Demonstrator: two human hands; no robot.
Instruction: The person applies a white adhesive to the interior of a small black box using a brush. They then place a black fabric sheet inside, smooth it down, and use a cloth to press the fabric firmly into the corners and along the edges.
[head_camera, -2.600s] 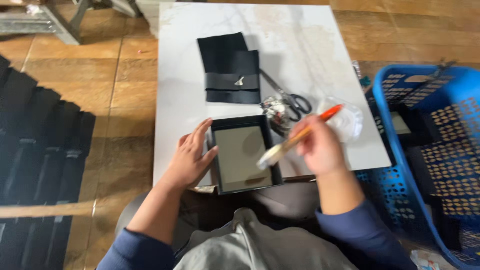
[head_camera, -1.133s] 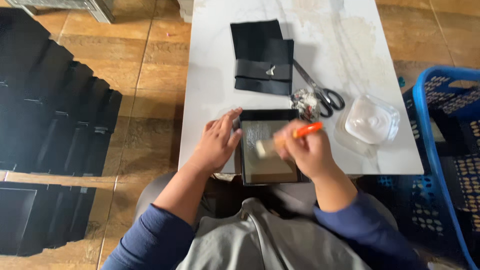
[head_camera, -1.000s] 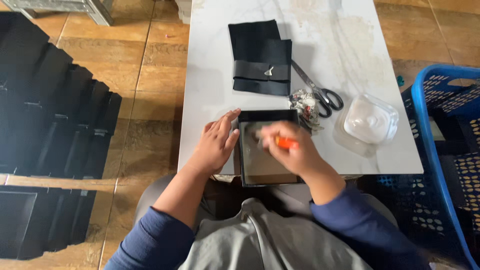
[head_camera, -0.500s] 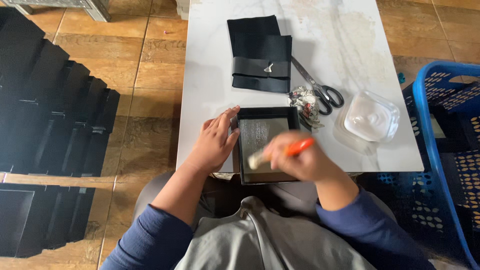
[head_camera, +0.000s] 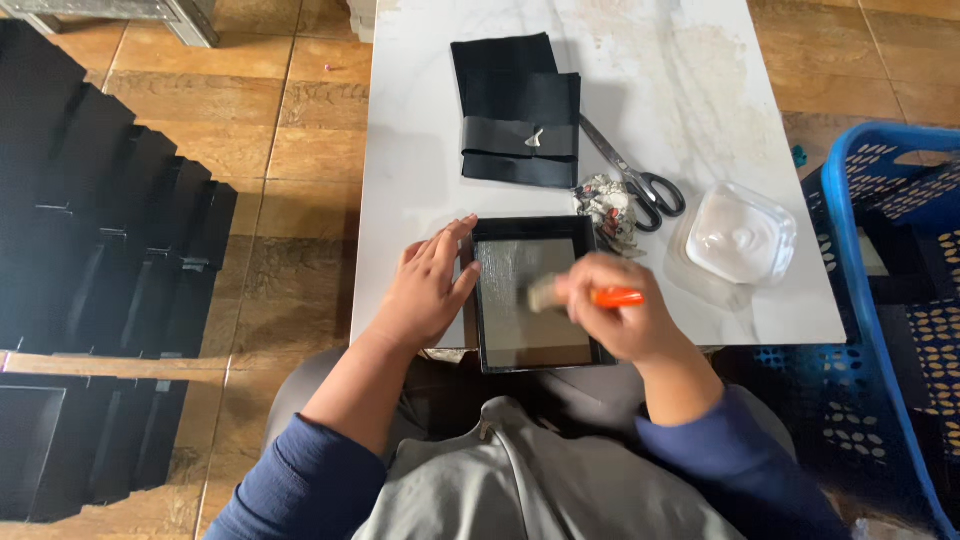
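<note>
A shallow rectangular black tray-like box part with a grey inner face (head_camera: 530, 300) is seen lying flat at the near edge of the white marble-patterned table top (head_camera: 420, 140), its near end overhanging the edge slightly, above the lap. The left hand (head_camera: 425, 290) is laid flat with fingers spread against the tray's left rim, pressing it down. The right hand (head_camera: 615, 320) is closed around a small brush with an orange handle and pale bristles (head_camera: 575, 295), the bristles being held on or just above the grey face; contact cannot be told through the blur.

The tray is judged light and fairly stiff, likely board, and apt to slide on the smooth top unless held at a rim; the wet-looking grey face is best left untouched. The brush is judged light and easily gripped by its handle.

Further out, a crumpled scrap of grey-white paper (head_camera: 605, 205) and a pair of black-handled steel scissors (head_camera: 640, 180) are found just beyond the tray, with a clear plastic tub of white paste (head_camera: 735, 240) to the right. A folded black fabric-covered piece with a band (head_camera: 515, 110) lies beyond these. A blue perforated plastic crate (head_camera: 900, 300) stands right of the table; rows of black box parts (head_camera: 110, 230) are spread on the brown tiled floor (head_camera: 290, 130) to the left.
</note>
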